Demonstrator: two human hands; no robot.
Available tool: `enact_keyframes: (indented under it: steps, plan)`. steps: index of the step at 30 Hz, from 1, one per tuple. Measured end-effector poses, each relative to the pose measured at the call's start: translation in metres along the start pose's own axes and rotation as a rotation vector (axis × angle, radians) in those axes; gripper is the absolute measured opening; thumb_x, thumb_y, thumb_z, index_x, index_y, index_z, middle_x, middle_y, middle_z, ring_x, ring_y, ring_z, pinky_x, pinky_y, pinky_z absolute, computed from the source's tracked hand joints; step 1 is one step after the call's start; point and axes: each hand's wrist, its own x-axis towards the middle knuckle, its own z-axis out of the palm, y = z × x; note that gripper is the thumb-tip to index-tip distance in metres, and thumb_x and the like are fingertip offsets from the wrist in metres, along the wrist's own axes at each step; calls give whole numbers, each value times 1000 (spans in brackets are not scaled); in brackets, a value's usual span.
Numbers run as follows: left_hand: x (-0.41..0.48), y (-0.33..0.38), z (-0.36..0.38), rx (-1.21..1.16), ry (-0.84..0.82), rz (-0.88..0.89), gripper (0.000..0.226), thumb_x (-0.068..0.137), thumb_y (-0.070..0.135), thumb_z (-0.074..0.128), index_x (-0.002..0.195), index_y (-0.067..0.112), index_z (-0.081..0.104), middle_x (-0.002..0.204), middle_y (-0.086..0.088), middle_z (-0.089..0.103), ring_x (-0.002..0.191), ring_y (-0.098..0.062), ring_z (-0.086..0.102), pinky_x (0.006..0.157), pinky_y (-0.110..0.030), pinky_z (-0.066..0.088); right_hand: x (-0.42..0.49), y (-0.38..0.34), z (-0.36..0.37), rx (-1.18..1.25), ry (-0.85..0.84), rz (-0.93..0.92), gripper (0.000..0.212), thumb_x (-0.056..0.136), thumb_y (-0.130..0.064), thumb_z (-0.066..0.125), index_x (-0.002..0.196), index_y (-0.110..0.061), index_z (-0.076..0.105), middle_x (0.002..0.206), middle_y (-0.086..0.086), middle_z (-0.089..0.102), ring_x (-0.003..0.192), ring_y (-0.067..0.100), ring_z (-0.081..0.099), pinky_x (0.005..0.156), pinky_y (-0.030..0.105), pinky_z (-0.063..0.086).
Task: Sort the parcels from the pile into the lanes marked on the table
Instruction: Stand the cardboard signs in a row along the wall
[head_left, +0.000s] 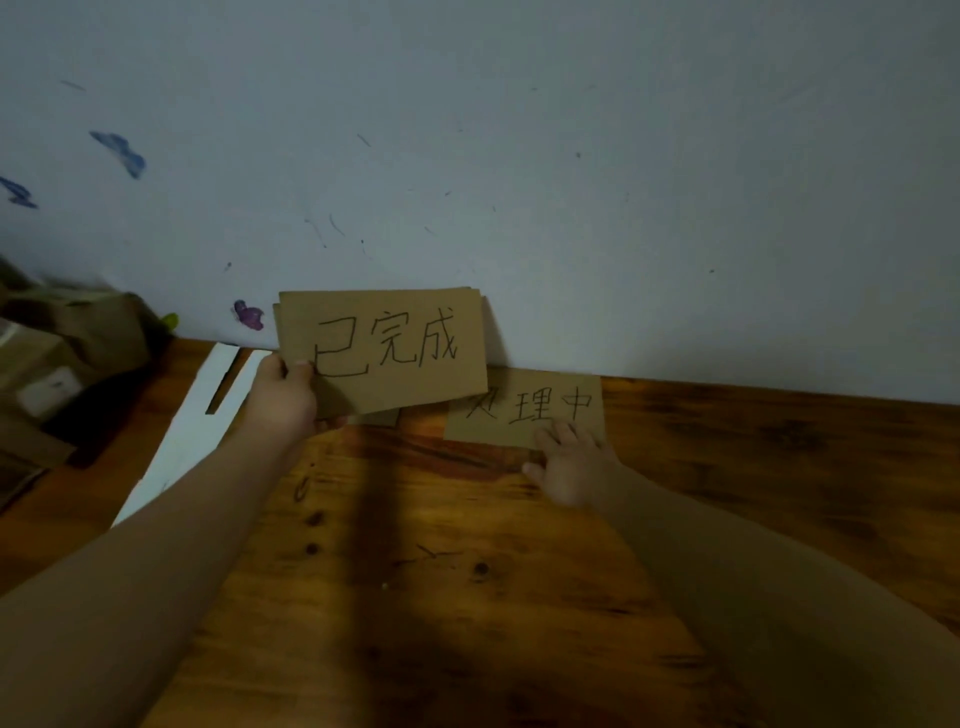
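1. Gripping the left edge of a brown cardboard card marked "已完成" (384, 348), the person's left hand (283, 387) holds it raised off the table, thumb on the front and fingers hidden behind. More cardboard edges show behind the card, so it may be the front of a small stack.
2. The right hand (571, 462) lies flat with its fingers spread on the near edge of a second card, "处理中" (540, 410). It appears to be pressing the card down so it keeps its spot.
3. That second card lies flat on the wooden table (467, 571), its far edge against the pale wall (519, 156). The raised card's lower right corner overlaps it and covers part of the first character.
4. The cards read as lane labels, one for finished and one for in progress. By this judgement the lanes are being laid out and sorting has not yet begun.
5. The parcels (67, 358) sit in a dim pile at the far left of the table, well apart from both hands. A white strip (192, 415) runs between the pile and the left forearm.
6. A purple butterfly sticker (248, 315) marks the wall just left of the raised card.
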Motion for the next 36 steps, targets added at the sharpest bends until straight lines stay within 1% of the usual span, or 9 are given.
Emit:
enact_keyframes:
  steps: [4, 8, 12, 15, 19, 25, 30, 33, 36]
  plan:
    - [-11, -1, -2, 3, -30, 3, 34, 101, 22, 36, 135, 24, 40, 125, -7, 49, 109, -32, 52, 65, -44, 54, 9, -9, -14, 153, 24, 68, 67, 100, -57, 15, 155, -20, 9, 163, 11, 1, 149, 32, -3, 119, 55, 2]
    - [-28, 9, 1, 23, -74, -7, 25, 100, 22, 39, 124, 23, 46, 121, -10, 53, 104, -34, 55, 74, -51, 55, -19, -28, -50, 883, 136, 87, 73, 94, -68, 24, 149, -22, 33, 152, 4, 37, 139, 28, 34, 114, 47, 27]
    - [-55, 26, 12, 17, -238, -15, 23, 101, 20, 37, 123, 18, 45, 113, -12, 55, 96, -37, 58, 65, -45, 56, -61, -37, -76, 1182, 268, -30, 47, 94, -40, 57, 133, -15, 53, 125, -2, 59, 118, 21, 55, 93, 30, 46]
    - [-71, 38, 20, 22, -301, 0, 23, 102, 21, 34, 123, 16, 44, 113, -13, 55, 94, -37, 59, 65, -46, 56, -88, -28, -83, 1288, 382, 11, 38, 93, -26, 63, 128, -13, 56, 125, 5, 62, 109, 20, 58, 93, 34, 48]
    - [-90, 51, 36, 34, -292, 50, 20, 102, 18, 32, 118, 16, 44, 111, -15, 51, 93, -37, 55, 65, -46, 55, -122, 3, -90, 1334, 526, 114, 38, 94, -20, 61, 129, -11, 51, 123, 5, 59, 106, 19, 55, 92, 37, 49]
    - [-107, 67, 61, 74, -125, 154, 10, 102, 20, 31, 105, 16, 39, 112, -14, 43, 90, -36, 50, 72, -51, 55, -153, 80, -93, 1286, 665, 316, 42, 94, -11, 59, 132, -8, 44, 130, 10, 54, 121, 30, 51, 101, 45, 46]
    - [-124, 60, 98, 38, -31, 159, 8, 103, 20, 30, 105, 16, 37, 113, -13, 40, 84, -31, 49, 61, -45, 53, -156, 160, -78, 1160, 646, 513, 34, 95, -6, 53, 129, -4, 49, 128, 15, 57, 117, 35, 54, 96, 44, 48]
    - [-140, 49, 134, 23, -23, 105, 10, 103, 21, 31, 109, 19, 38, 113, -13, 38, 91, -34, 47, 55, -39, 49, -149, 208, -64, 1067, 592, 554, 27, 96, -7, 46, 122, -2, 54, 123, 17, 59, 110, 34, 57, 86, 39, 50]
    - [-155, 33, 171, 16, -4, 60, 9, 103, 21, 31, 109, 20, 38, 115, -14, 37, 97, -36, 47, 55, -38, 49, -142, 250, -52, 993, 492, 582, 38, 97, -11, 49, 134, -2, 44, 131, 18, 53, 116, 35, 53, 81, 36, 45]
